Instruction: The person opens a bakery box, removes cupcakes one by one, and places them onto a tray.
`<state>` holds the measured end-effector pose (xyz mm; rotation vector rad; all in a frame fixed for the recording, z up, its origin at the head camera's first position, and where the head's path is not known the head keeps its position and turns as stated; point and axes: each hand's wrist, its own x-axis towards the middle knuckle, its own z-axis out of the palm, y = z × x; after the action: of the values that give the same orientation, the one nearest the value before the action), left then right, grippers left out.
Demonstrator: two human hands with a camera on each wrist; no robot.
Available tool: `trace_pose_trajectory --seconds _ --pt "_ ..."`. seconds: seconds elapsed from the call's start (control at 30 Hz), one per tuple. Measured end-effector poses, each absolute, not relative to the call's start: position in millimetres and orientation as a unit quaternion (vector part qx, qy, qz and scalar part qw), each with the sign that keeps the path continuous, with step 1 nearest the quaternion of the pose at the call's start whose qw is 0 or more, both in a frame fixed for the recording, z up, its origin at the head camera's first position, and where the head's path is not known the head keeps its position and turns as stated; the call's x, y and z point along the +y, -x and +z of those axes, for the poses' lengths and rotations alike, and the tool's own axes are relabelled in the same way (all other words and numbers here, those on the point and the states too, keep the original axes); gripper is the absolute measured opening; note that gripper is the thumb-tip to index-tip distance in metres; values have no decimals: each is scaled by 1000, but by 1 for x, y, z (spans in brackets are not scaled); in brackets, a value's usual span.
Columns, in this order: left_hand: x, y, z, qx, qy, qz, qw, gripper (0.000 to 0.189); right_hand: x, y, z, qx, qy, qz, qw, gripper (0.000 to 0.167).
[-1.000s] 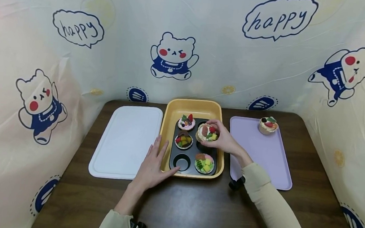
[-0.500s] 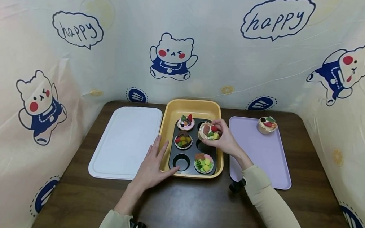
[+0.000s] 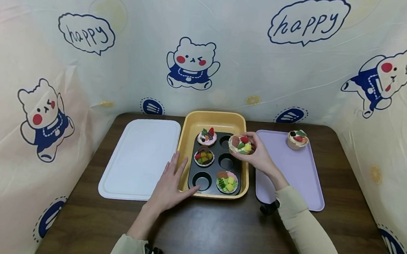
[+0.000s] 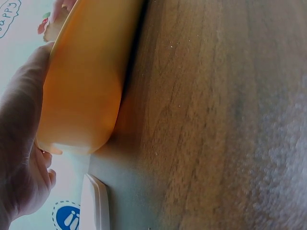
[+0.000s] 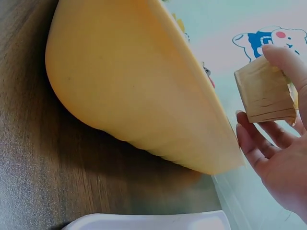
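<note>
My right hand pinches a fruit-topped cupcake between thumb and fingers, over the right side of the dark muffin pan. In the right wrist view the plain base of this cupcake shows above the tray's rim. Spread over the front left corner of the yellow tray, my left hand touches its rim with straight fingers. Inside the tray, the pan bears a pink cupcake, a chocolate one and a green-topped cupcake. Its other cups hold nothing.
To the left lies a white tray. A lilac tray lies to the right, with another cupcake at its far right corner. All stand on a dark wooden table before a printed curtain.
My right hand has moved a little to the right with the cupcake, uncovering more of the pan's right-hand cups. The left hand stays where it was.
</note>
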<state>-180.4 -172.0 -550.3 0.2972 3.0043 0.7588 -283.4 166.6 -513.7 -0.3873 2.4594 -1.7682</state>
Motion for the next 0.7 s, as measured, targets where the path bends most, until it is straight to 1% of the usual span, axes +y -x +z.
trace_pose_trajectory --seconds 0.33,0.7 --pt "-173 181 -552 966 -96 241 16 111 177 282 -516 780 106 -614 54 74" --pt "-172 182 -554 966 -94 239 15 112 206 281 -519 784 35 -618 38 81"
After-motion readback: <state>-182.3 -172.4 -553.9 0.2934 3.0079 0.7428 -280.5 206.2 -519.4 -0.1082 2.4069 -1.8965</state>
